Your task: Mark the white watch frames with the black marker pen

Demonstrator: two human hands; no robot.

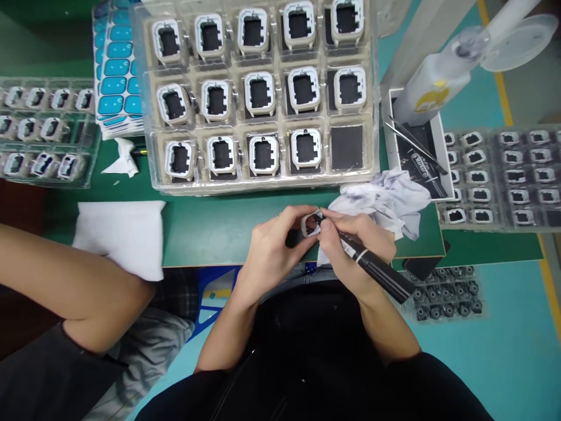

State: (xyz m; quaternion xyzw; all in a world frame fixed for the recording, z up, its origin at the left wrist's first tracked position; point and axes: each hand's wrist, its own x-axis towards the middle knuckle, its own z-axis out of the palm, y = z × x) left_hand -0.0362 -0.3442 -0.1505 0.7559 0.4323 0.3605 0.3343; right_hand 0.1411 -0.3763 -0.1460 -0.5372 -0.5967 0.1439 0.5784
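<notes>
I pinch a small white frame [305, 228] in my left fingers [297, 213], thumb and index curled round it, over the green tabletop [205, 228] near its front edge; my right fingers [348, 223] are closed round a black marker [381, 272], its tip end at the frame's opening, though whether it touches I cannot tell; beyond them a clear plastic tray [263, 187] carries 14 similar frames across the 3 rows in view, a black square [347, 147] showing in its near right compartment; just right of my work lies a crumpled stained cloth [385, 202], and behind it a white box [446, 175] holds tweezers [416, 146] and a bottle [432, 93]; to my left are blue sheets [116, 85] and a white pad [123, 234], partly covered by another person's bare arm [87, 286]; at right a turquoise floor [512, 351] shows, edged by a yellow stripe [550, 286].
</notes>
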